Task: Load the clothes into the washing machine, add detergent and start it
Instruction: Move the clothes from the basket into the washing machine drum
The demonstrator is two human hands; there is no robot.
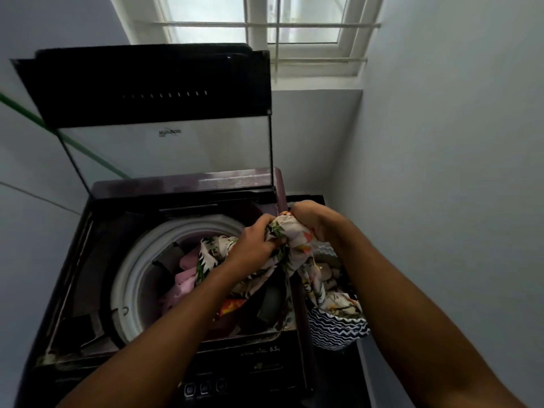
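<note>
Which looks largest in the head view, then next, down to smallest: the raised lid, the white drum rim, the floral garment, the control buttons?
1. Raised lid.
2. White drum rim and floral garment, held by left hand and right hand: too close to rank, since both are partly hidden.
3. Control buttons, though nearest the camera.

White-framed window (265, 30) at 12 o'clock, crossed by horizontal white bars (321, 25). Pale walls (441, 142) fill 3 and 9 o'clock. A green line (73, 142) (material unclear) runs diagonally across the wall at 9 o'clock.
</note>
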